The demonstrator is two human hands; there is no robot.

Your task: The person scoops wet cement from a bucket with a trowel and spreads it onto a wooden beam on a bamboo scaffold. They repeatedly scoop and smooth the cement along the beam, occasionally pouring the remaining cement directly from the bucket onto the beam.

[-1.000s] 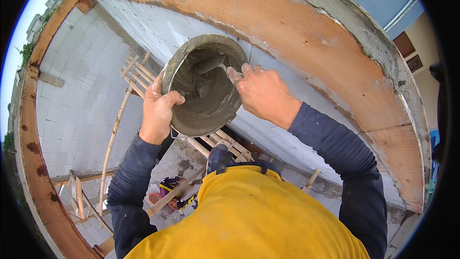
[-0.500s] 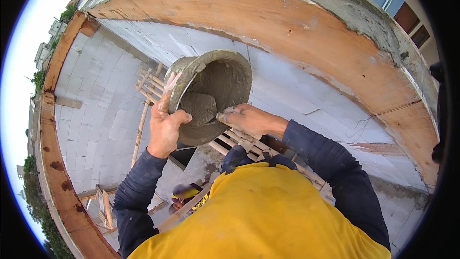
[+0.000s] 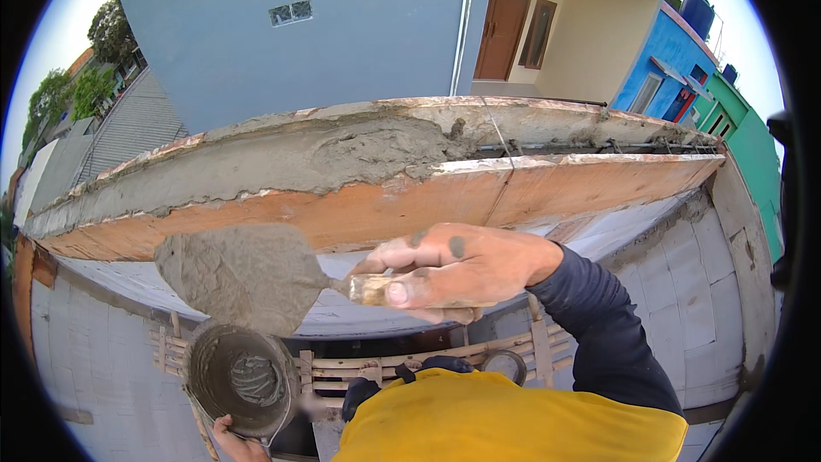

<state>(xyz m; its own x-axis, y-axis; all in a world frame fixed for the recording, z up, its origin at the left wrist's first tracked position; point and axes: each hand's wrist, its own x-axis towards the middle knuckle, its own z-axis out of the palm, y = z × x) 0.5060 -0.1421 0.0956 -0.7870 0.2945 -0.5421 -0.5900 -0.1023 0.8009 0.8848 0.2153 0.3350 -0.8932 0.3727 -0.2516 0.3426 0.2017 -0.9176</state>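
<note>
My right hand (image 3: 470, 269) is closed round the wooden handle of a trowel (image 3: 244, 278), raised in front of the formwork board. Wet grey mortar coats its broad blade. Low on the left, my left hand (image 3: 239, 443) grips the near side of a bucket (image 3: 203, 370); some of its fingers are hidden. Mortar smears the bucket's inner wall, and a little lies at its bottom. Beyond the trowel runs a long timber formwork (image 3: 359, 221), with wet concrete (image 3: 385, 147) filling its left and middle stretch.
Steel bars (image 3: 547, 150) show in the formwork's right stretch. A thin wire (image 3: 505, 171) crosses it. Below me is a bamboo platform (image 3: 389, 365), with a round container (image 3: 505, 365) on it. Pale block walls (image 3: 676, 291) stand around, and a blue-grey house wall (image 3: 359, 43) rises beyond.
My right hand has lifted the trowel out of the bucket and up beside the formwork. My left hand has lowered the bucket leftward, toward me. The view has swung up and right.
</note>
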